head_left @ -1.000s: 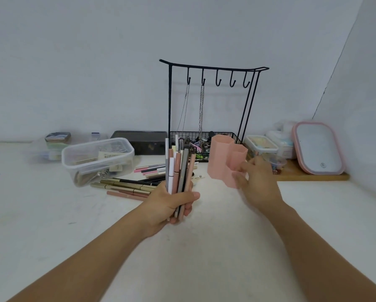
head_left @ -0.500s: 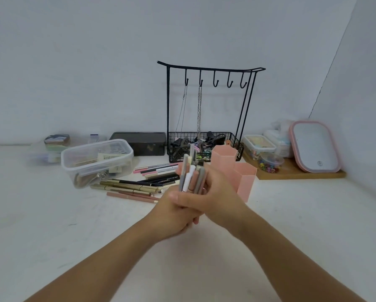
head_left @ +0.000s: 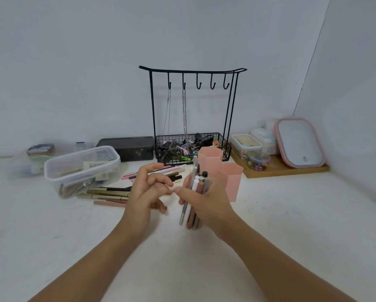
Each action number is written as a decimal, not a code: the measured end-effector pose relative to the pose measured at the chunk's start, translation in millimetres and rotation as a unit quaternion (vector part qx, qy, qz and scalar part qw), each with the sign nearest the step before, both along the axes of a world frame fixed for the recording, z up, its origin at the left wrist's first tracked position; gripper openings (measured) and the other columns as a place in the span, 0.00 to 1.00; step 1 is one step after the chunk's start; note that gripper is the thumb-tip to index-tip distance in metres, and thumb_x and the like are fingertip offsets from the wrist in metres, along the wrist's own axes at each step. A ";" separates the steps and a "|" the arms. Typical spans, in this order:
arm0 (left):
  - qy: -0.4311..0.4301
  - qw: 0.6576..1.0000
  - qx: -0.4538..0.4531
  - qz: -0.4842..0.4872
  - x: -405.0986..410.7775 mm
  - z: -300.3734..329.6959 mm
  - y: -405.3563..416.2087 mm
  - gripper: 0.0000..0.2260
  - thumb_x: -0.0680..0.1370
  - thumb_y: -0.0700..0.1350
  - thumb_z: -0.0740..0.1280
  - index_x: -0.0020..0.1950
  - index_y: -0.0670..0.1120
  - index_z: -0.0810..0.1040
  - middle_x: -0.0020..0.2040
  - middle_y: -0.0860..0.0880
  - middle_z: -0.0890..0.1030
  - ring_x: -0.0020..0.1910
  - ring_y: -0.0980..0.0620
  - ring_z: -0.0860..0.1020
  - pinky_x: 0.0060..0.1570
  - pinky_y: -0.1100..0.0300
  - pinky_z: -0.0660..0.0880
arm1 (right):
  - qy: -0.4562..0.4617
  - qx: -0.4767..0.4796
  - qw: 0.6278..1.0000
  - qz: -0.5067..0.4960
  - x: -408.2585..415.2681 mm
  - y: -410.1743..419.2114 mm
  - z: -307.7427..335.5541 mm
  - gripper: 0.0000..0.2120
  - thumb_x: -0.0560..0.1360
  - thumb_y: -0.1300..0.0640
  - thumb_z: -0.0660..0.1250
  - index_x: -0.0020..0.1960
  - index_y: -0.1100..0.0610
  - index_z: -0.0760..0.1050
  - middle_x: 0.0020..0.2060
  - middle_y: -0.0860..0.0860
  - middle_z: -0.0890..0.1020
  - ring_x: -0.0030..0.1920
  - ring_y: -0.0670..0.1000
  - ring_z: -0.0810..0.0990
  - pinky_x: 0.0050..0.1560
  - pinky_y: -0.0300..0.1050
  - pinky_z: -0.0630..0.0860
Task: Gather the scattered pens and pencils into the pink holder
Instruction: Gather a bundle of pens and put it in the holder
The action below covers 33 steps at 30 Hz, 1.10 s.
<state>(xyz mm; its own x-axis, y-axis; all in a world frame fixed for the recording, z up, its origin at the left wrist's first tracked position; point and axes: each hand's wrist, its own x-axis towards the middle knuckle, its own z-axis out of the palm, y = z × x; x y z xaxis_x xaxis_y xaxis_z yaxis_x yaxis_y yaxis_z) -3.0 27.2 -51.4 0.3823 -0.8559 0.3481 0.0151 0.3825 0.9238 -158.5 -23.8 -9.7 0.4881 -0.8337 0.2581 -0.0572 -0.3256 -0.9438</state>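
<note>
My right hand (head_left: 206, 199) grips an upright bundle of pens and pencils (head_left: 195, 188), pink, white and grey, just in front of the pink holder (head_left: 232, 182). The holder is made of hexagonal cups and stands on the white table right behind the bundle. My left hand (head_left: 147, 190) hovers beside the bundle with loosely curled fingers and holds nothing. More pens and pencils (head_left: 108, 194) lie scattered on the table to the left, partly hidden behind my left hand.
A clear plastic box (head_left: 82, 171) sits left of the scattered pens. Behind stand a dark case (head_left: 127, 148) and a black wire rack with hooks, chains and a basket (head_left: 191, 147). A wooden tray (head_left: 280, 168) with small containers and a pink-rimmed mirror (head_left: 299, 142) is at right.
The bundle passed from my left hand to my right hand. My left hand let go and drew away to the left; the bundle now sits lower, close to the holder.
</note>
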 end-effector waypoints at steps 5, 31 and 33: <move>-0.017 1.000 0.012 -0.004 -4.2 -1.7 -1.1 0.18 0.72 0.41 0.65 0.62 0.46 0.74 0.41 0.42 0.78 0.40 0.47 0.78 0.25 0.58 0.71 | -0.020 0.002 1.000 0.017 0.1 -2.9 -1.4 0.06 0.73 0.62 0.74 0.42 0.64 0.79 0.31 0.55 0.82 0.33 0.49 0.81 0.40 0.45 0.81; -0.144 0.978 0.149 -0.034 -76.9 9.1 -50.6 0.60 0.67 0.35 0.79 0.81 0.61 0.38 0.58 0.67 0.73 0.50 0.65 0.83 0.43 0.60 0.83 | -0.546 0.348 0.757 -0.093 -75.7 -110.9 21.6 0.10 0.77 0.64 0.68 0.39 0.59 0.72 0.28 0.52 0.77 0.27 0.49 0.80 0.50 0.45 0.80; -0.154 0.977 0.141 -0.035 -77.1 4.2 -50.5 0.56 0.66 0.36 0.78 0.81 0.61 0.47 0.60 0.64 0.76 0.53 0.57 0.84 0.48 0.51 0.85 | -0.553 0.355 0.748 -0.093 -73.0 -111.2 21.6 0.10 0.77 0.64 0.68 0.38 0.59 0.71 0.28 0.52 0.77 0.27 0.50 0.80 0.56 0.46 0.80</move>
<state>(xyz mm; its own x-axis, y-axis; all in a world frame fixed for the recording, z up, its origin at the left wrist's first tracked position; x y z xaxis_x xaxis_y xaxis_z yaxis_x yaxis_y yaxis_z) -80.1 -23.3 -47.3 0.2330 -0.9549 0.1840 -0.2630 0.1203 0.9573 -231.5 -134.9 11.9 0.1617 -0.9791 -0.1231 0.9044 0.1969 -0.3786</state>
